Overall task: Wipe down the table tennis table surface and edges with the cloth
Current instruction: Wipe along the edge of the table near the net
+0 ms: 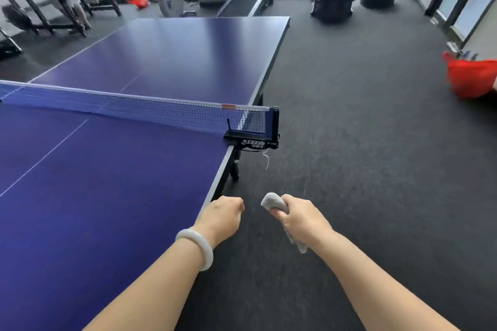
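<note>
The blue table tennis table fills the left half of the view, and its right side edge runs toward me. My right hand grips a bunched grey cloth over the carpet, to the right of the table and apart from it. One end of the cloth hangs below my wrist. My left hand hovers over the table's side edge with its fingers curled and nothing in it. A pale bangle sits on my left wrist.
The net crosses the table, and its black clamp post juts past the side edge ahead of my hands. Dark carpet lies to the right. A red bag sits far right. Gym machines, a massage chair and a person stand beyond the table.
</note>
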The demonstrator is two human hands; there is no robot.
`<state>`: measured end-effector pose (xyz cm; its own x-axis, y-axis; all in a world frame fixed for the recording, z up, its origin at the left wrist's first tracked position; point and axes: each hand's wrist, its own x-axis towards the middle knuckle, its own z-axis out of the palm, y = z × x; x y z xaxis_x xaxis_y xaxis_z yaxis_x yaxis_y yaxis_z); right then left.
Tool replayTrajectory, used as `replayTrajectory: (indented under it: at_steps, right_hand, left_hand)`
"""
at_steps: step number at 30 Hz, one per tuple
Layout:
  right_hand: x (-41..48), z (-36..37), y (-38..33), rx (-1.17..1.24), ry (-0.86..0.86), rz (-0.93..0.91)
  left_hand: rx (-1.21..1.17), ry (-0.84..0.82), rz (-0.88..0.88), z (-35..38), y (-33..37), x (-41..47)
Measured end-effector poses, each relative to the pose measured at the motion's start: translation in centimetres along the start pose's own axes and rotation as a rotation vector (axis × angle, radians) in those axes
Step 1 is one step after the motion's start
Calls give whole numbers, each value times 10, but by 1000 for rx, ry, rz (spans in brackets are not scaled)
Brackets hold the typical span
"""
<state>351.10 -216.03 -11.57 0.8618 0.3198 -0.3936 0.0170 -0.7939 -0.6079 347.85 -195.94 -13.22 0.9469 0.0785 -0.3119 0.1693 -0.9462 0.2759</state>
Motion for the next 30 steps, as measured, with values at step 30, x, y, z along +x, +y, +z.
replayTrajectory:
  at_steps: [30]
  right_hand:
    - [391,-224,17,148,-119,-107]
  left_hand:
    - [-16,295,-23,-116,94,368]
